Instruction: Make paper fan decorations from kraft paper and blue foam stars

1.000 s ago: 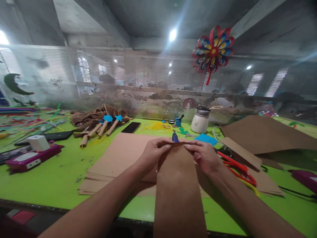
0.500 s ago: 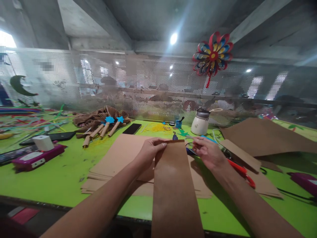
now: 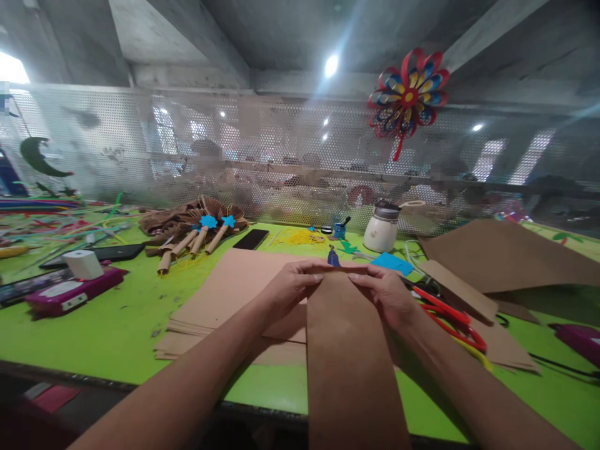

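A long brown paper strip (image 3: 349, 356) runs from the table's near edge up to my hands. My left hand (image 3: 290, 289) pinches the strip's far end at its left corner, fingers closed on it. My right hand (image 3: 384, 292) pinches the same end at the right corner. The strip lies over a stack of brown paper sheets (image 3: 225, 300) on the green table (image 3: 103, 325). Just beyond my fingertips stands a small blue figure (image 3: 332, 257).
Red and yellow scissors (image 3: 452, 315) lie right of my right hand, beside loose brown sheets (image 3: 506, 253). A white jar (image 3: 380, 228), a blue paper piece (image 3: 392, 263), a phone (image 3: 253, 239), finished brown paper fans (image 3: 197, 228) and a pink device (image 3: 70, 290) sit around. A perforated screen (image 3: 281, 162) backs the table.
Half a second ago my right hand was off the strip, out to the right; it has come back onto the strip's far end. The left hand kept its grip.
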The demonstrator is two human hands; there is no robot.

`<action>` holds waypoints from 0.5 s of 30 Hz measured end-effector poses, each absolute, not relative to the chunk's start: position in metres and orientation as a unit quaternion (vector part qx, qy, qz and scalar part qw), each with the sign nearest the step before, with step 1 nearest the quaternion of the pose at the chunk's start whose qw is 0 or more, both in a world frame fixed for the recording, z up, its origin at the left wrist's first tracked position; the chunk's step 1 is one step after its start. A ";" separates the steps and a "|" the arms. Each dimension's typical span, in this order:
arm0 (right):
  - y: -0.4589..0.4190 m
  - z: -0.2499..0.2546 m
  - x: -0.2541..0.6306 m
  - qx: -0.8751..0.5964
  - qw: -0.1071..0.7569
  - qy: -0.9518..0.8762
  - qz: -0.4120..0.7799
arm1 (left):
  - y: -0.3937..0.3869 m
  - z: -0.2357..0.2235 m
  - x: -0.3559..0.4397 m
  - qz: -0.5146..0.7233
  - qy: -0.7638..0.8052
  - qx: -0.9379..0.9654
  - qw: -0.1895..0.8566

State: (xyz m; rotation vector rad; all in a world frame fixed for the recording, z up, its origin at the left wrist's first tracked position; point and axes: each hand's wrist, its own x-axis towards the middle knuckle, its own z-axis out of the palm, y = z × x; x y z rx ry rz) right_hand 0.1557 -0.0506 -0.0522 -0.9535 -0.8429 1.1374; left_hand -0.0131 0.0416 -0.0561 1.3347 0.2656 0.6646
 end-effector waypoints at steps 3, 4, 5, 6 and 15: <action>-0.049 -0.052 0.155 -0.425 0.654 -0.370 0.505 | 0.039 -0.054 -0.014 0.301 0.129 0.611 0.721; -0.049 -0.052 0.155 -0.427 0.654 -0.369 0.504 | 0.038 -0.053 -0.014 0.301 0.136 0.613 0.718; -0.049 -0.053 0.155 -0.430 0.655 -0.367 0.502 | 0.037 -0.052 -0.014 0.301 0.145 0.614 0.715; -0.048 -0.053 0.155 -0.433 0.655 -0.367 0.498 | 0.036 -0.052 -0.014 0.301 0.154 0.616 0.712; -0.045 -0.057 0.158 -0.470 0.676 -0.366 0.435 | 0.042 -0.056 -0.013 0.313 0.172 0.609 0.708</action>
